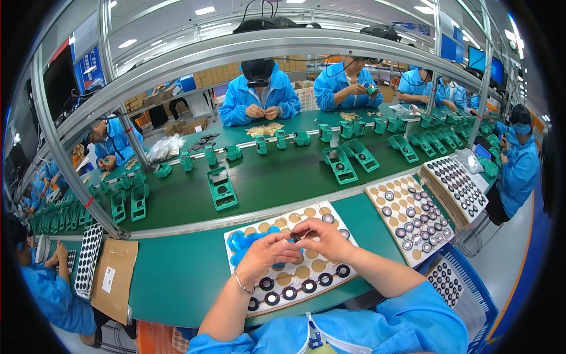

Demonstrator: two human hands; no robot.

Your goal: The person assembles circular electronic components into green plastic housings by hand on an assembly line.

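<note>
Small dark ring part (296, 236) pinched between fingers of left hand (266, 253) and right hand (325, 238), above tray (330, 275) on counter (177, 277).

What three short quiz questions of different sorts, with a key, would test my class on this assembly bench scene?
1. True or false: both hands meet above the perforated tray.
2. The ring parts along the tray's near edge are: A black, B red, C yellow.
3. Fill in: the conveyor belt beyond the tray is ____ in colour.

Key:
1. True; the left hand and right hand pinch a small dark part there.
2. A.
3. Green.
</note>
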